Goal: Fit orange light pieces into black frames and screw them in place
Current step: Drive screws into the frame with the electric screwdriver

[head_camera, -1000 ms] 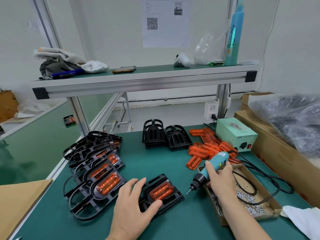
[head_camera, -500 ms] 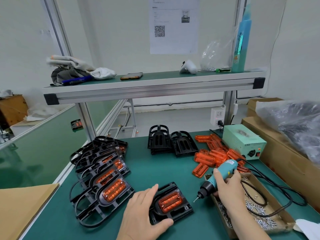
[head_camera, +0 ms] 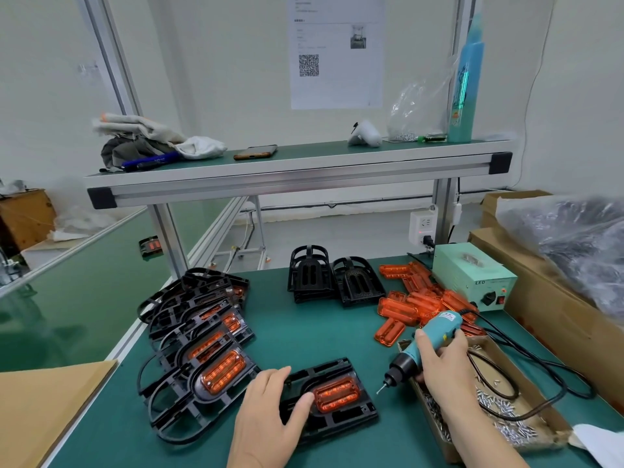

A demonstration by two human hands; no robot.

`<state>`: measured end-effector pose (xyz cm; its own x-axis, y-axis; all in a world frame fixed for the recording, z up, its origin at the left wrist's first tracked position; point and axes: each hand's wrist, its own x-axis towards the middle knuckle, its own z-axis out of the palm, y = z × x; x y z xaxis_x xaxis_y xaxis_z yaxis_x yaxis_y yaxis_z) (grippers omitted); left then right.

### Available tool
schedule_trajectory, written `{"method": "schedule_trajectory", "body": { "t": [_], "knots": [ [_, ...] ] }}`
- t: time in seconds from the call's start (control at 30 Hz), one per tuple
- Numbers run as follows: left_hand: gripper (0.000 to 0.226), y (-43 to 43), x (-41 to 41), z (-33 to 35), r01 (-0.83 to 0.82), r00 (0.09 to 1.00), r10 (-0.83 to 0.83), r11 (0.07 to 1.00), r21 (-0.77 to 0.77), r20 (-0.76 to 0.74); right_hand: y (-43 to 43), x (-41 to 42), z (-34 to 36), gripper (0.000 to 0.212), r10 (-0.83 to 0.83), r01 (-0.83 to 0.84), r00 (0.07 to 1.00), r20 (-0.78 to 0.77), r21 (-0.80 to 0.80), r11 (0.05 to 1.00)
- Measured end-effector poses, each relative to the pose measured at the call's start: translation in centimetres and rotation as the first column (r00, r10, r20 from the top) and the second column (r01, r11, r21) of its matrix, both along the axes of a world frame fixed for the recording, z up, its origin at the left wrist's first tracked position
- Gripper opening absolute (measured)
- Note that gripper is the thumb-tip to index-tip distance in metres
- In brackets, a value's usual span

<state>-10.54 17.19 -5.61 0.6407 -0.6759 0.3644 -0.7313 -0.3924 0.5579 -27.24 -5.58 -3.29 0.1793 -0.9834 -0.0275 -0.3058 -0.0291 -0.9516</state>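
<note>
The black frame (head_camera: pixel 351 421), with its orange light piece (head_camera: pixel 336 395) seated in it, lies near the front edge of the bench, about midway along. It is pressed flat by the left hand (head_camera: pixel 270 410), whose fingers are spread and nearly straight, the thumb lying against the orange piece. The electric screwdriver (head_camera: pixel 425 346) is gripped in the curled fingers of the right hand (head_camera: pixel 442 363), its bit tilted down toward the frame's right side and clear of it.

The step in hand is judged to be driving a screw. The bit should be brought upright over a screw hole and the frame held down so that it is not spun. Whether a screw is on the bit cannot be told.

Open bench is left between frame and bit. The stack of finished frames (head_camera: pixel 202 349) lies just beside the left hand, and the screw box (head_camera: pixel 540 400) crowds the front right corner.
</note>
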Motion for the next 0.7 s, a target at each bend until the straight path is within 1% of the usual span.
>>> {"method": "schedule_trajectory", "body": {
  "t": [0.07,0.2,0.3,0.37,0.43,0.5,0.53,0.6,0.63,0.7],
  "knots": [
    [0.053,0.0,0.0,0.0,0.002,1.0,-0.002,1.0,-0.006,-0.004,0.1,0.0,0.2,0.083,0.007,-0.007,1.0,-0.007,-0.001,1.0],
    [0.053,0.0,0.1,-0.2,0.007,1.0,-0.007,1.0,-0.013,-0.016,0.4,0.0,0.5,0.084,0.01,-0.011,1.0,-0.023,-0.008,1.0],
    [0.059,0.0,0.0,0.0,0.02,0.999,-0.021,1.0,-0.014,-0.033,0.6,-0.1,0.8,0.081,0.007,-0.007,0.999,-0.038,-0.021,1.0],
    [0.067,-0.1,0.0,0.1,0.027,0.998,-0.029,0.999,-0.034,-0.055,0.7,-0.1,0.9,0.074,-0.009,0.007,0.998,-0.057,-0.041,0.999],
    [0.071,-0.1,0.0,0.1,0.015,0.996,-0.019,0.999,-0.044,-0.083,0.8,-0.3,0.8,0.066,-0.054,0.045,0.991,-0.125,-0.074,0.996],
    [0.074,-0.1,0.1,0.2,-0.001,0.992,-0.005,0.999,-0.049,-0.123,0.9,-0.5,0.7,0.061,-0.096,0.068,0.968,-0.232,-0.124,0.99],
    [0.075,-0.2,0.2,0.2,-0.007,0.99,0.0,0.999,-0.05,-0.143,1.0,-0.6,0.8,0.062,-0.11,0.074,0.953,-0.281,-0.137,0.988],
    [0.075,-0.2,0.3,0.1,-0.015,0.985,0.006,0.999,-0.052,-0.174,1.2,-0.6,1.0,0.073,-0.117,0.061,0.926,-0.359,-0.163,0.985],
    [0.075,-0.2,0.3,0.0,-0.02,0.983,0.01,0.998,-0.054,-0.184,1.4,-0.6,1.0,0.078,-0.103,0.03,0.906,-0.411,-0.18,0.983],
    [0.074,-0.2,0.4,0.0,-0.034,0.979,0.021,0.998,-0.058,-0.201,1.6,-0.6,0.9,0.087,-0.06,-0.061,0.833,-0.55,-0.198,0.978]
  ]
}}
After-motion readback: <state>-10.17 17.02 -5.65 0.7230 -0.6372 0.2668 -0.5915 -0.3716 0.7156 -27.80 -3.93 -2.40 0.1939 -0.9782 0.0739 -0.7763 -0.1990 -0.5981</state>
